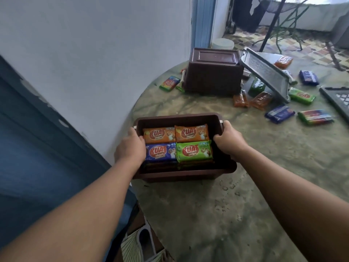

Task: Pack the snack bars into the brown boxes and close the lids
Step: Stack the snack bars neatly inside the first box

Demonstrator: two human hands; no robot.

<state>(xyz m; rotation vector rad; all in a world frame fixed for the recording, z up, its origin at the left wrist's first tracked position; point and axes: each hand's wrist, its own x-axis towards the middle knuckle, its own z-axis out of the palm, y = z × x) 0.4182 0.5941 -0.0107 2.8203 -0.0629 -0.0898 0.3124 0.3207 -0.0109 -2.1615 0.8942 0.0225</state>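
Bare table [217, 214] nearer than the grip; bare strip beyond it up to closed brown box [214, 72]; loose snack bars [279, 114] and grey lids [268, 72] crowd far right; wall [85, 53] blocks left

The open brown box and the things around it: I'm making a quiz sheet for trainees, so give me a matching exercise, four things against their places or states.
Things:
1. open brown box
2. far brown box
3. grey lid
4. blue bar in the open box

States:
A. lid on
B. propped at a slant, loose bars around it
C. held at both ends by left hand and right hand
D. near-left of the top layer

Pairs: 1-C, 2-A, 3-B, 4-D
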